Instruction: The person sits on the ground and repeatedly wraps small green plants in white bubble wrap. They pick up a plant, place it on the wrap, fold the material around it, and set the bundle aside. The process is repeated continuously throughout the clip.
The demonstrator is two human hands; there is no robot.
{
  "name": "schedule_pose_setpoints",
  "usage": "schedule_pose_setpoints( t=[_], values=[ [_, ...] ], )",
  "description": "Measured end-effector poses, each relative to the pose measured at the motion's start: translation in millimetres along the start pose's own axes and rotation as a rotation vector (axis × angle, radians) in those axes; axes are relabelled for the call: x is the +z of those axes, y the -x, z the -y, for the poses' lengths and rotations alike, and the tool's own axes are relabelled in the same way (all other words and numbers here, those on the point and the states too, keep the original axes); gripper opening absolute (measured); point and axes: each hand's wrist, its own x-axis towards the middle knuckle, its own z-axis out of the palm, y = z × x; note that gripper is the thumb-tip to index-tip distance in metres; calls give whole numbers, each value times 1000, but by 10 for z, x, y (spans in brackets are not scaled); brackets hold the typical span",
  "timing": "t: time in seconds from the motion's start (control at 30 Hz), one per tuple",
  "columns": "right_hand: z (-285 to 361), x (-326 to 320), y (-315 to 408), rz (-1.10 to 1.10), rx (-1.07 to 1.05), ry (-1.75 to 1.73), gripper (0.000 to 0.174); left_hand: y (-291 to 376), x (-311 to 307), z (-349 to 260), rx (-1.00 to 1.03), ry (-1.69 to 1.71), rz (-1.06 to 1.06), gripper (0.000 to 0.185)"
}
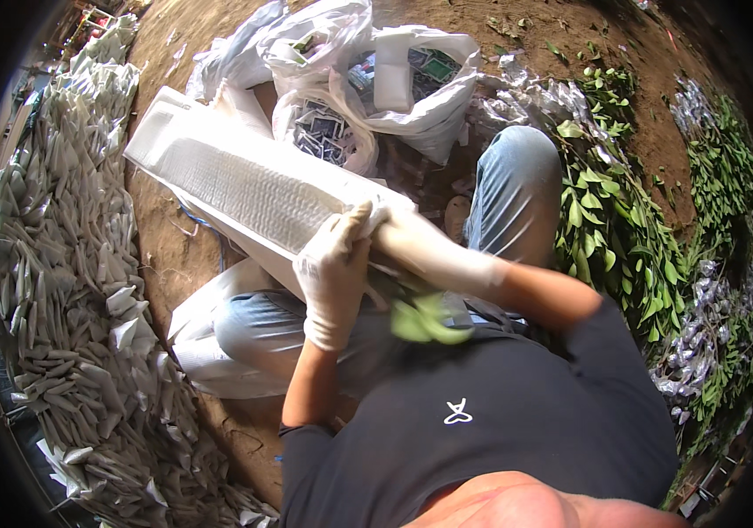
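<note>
A stack of white, textured padded sheets or sleeves (238,178) slants across in front of me, over my bent legs. My left hand (333,277), in a pale glove, is closed at the near edge of the stack. It seems to grip the stem of a leafy cutting (426,320), whose blurred green leaves hang below my hands. My right hand (409,244), also gloved, reaches in from the right and meets the stack's right end beside my left fingertips. Motion blur and some whitish wrapping hide its fingers, so its grip is unclear.
White plastic bags (416,122) ahead hold small printed packets (324,132); a folded white sleeve (393,72) lies on one. Many pale wrapped bundles (66,264) line the left. Leafy cuttings (594,218) with clear-plastic-wrapped ends lie on the bare soil (535,39) at right.
</note>
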Motion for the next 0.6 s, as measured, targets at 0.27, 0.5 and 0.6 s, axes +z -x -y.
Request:
schedule_pose_setpoints(
  t=[0.27, 0.5, 0.6],
  values=[
    [240, 450, -195, 196, -379, 916, 43, -25, -361, -73, -44, 21, -104, 44],
    [710, 241, 148, 370, -784, 1205, 45, 107, -523, -27, -281, 113, -70, 67],
    [863, 237, 117, 76, -1083, 1503, 23, 191, -619, 28, -49, 285, 139, 89]
  ],
)
